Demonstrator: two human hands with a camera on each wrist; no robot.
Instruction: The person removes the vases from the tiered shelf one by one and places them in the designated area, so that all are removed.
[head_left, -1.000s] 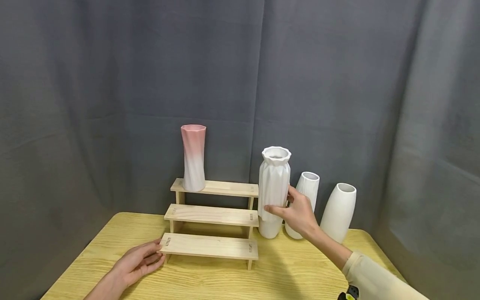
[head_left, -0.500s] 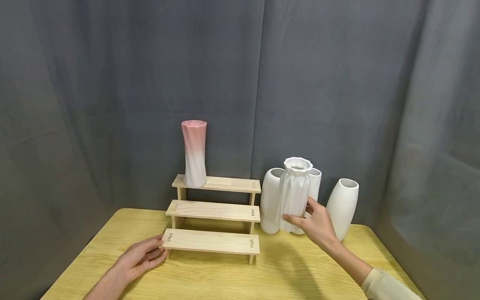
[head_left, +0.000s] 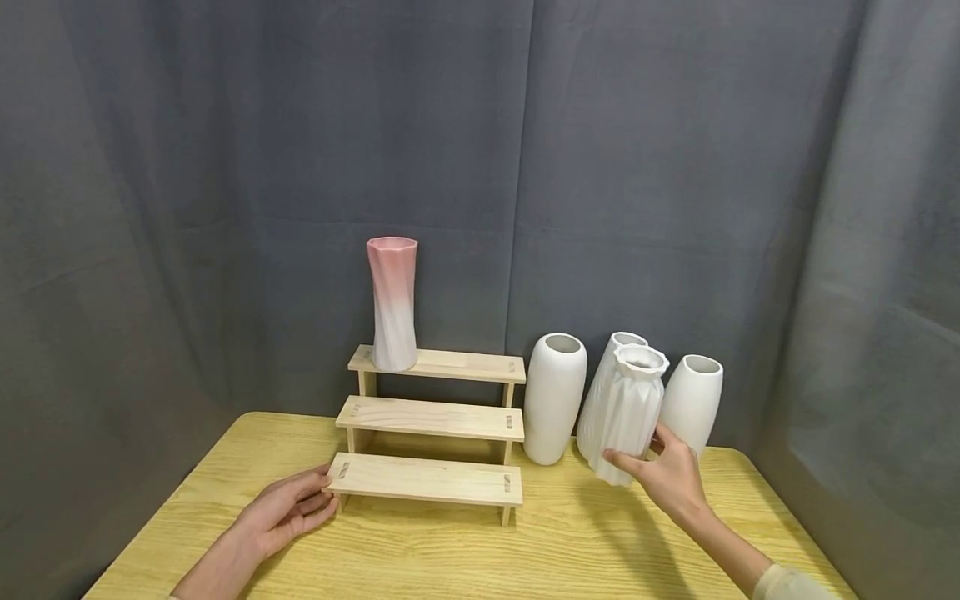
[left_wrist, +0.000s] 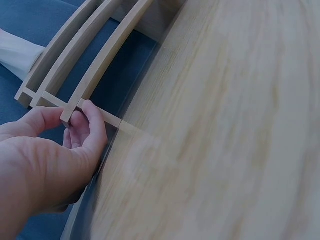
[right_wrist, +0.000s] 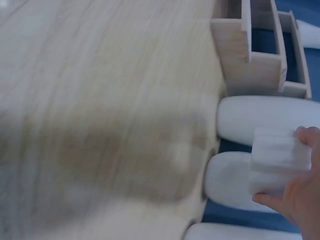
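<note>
My right hand (head_left: 670, 473) grips a white fluted vase (head_left: 633, 407) with a scalloped mouth, thumb on one side and fingers behind. In the right wrist view the lower end of this vase hangs above the table, in front of other vases. My left hand (head_left: 283, 510) pinches the left end of the lowest step of a three-step wooden stand (head_left: 423, 481); in the left wrist view, thumb and fingers lie around the step's corner (left_wrist: 70, 114). A pink-to-white twisted vase (head_left: 393, 308) stands upright on the top step, near its left end.
Right of the stand a smooth white vase (head_left: 555, 400) stands on the yellow wood-grain table (head_left: 450, 558). Another white vase (head_left: 602, 392) is partly hidden behind the held one. A third (head_left: 693, 404) stands farther right. Grey curtains (head_left: 637, 167) hang behind and at both sides.
My right hand has carried the fluted vase rightward and slightly down, away from the stand, uncovering the smooth white vase. My left hand stays at the lowest step.
</note>
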